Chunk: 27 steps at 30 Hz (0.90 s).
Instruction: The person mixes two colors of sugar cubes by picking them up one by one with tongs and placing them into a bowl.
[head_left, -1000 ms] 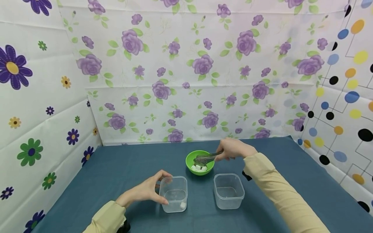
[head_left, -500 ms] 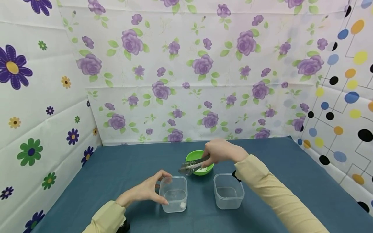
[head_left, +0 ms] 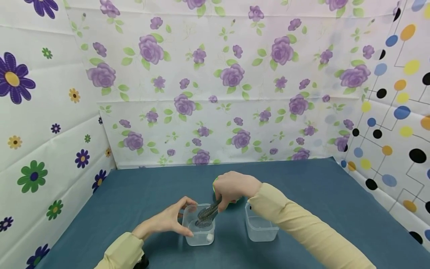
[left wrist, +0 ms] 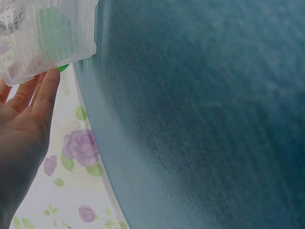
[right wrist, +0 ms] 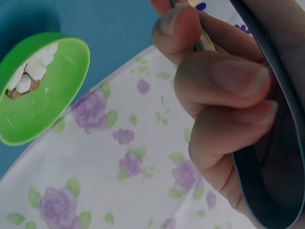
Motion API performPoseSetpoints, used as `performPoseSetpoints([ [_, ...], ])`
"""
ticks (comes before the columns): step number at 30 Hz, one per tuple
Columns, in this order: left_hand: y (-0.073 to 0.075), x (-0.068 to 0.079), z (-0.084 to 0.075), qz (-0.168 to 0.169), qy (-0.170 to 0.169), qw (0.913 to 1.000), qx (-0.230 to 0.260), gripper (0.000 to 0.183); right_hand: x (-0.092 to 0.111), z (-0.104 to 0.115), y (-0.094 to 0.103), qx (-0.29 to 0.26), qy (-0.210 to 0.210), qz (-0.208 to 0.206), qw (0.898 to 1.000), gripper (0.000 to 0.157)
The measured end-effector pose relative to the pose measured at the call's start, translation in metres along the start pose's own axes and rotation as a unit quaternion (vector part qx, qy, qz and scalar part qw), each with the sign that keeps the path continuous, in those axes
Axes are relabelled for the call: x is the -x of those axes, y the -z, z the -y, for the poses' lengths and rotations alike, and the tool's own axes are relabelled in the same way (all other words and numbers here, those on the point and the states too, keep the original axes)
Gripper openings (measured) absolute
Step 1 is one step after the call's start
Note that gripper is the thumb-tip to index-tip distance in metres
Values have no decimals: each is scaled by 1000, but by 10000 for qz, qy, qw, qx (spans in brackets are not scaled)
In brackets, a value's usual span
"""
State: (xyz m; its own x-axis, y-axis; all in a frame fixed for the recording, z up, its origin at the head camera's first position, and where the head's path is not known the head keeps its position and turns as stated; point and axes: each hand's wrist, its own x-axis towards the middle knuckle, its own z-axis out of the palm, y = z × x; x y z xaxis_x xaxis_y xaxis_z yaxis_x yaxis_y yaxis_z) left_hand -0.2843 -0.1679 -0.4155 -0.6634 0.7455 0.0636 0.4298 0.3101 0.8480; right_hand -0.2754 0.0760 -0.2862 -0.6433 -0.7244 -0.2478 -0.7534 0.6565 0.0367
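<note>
My left hand [head_left: 166,221] holds a clear plastic container [head_left: 199,240] on the table, thumb along its front and fingers at its far left side. One small white lump [head_left: 209,237] lies in its near right corner. In my right hand [head_left: 236,185] is a pair of dark metal tongs [head_left: 207,216], tips lowered into this container's opening. Whether the tips hold anything, I cannot tell. Behind the right hand, the green bowl [right wrist: 59,102] is mostly hidden in the head view. The right wrist view shows several white lumps [right wrist: 35,69] and a brown patch inside it.
A second clear plastic container [head_left: 262,234] stands to the right, partly under my right sleeve [head_left: 285,215]. A blue cloth [head_left: 151,183] covers the table. Flower-patterned sheets [head_left: 208,74] rise behind and at the left; a dotted sheet is at the right.
My right hand has carried the tongs from over the green bowl leftward and nearer, down into the left container. The left hand has kept its place there.
</note>
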Motion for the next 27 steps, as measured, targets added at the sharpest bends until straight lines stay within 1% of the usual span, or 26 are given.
performPoseSetpoints([
  [1, 0, 0, 0, 5, -8, 10000, 20, 65, -2, 2, -1, -4, -42, 71, 10000, 30],
  [3, 0, 0, 0, 17, -24, 10000, 36, 65, -5, 6, -1, 92, -66, 209, 9997, 31],
  [8, 0, 0, 1, 32, -45, 10000, 22, 64, -10, 17, 0, 591, -6, 380, 9975, 40],
  [11, 0, 0, 1, 27, -50, 10000, 35, 63, -13, 24, 0, 683, -147, 429, 9966, 41],
  [18, 0, 0, 1, 7, -22, 10000, 18, 62, -22, 38, -1, 928, -571, 640, 9920, 31],
  [22, 0, 1, 1, -2, -5, 10000, 28, 63, -26, 44, -2, 1056, -697, 693, 9895, 26],
  [27, 0, 0, 0, 9, 8, 10000, 69, 63, -30, 47, -7, 1252, -754, 647, 9871, 26],
])
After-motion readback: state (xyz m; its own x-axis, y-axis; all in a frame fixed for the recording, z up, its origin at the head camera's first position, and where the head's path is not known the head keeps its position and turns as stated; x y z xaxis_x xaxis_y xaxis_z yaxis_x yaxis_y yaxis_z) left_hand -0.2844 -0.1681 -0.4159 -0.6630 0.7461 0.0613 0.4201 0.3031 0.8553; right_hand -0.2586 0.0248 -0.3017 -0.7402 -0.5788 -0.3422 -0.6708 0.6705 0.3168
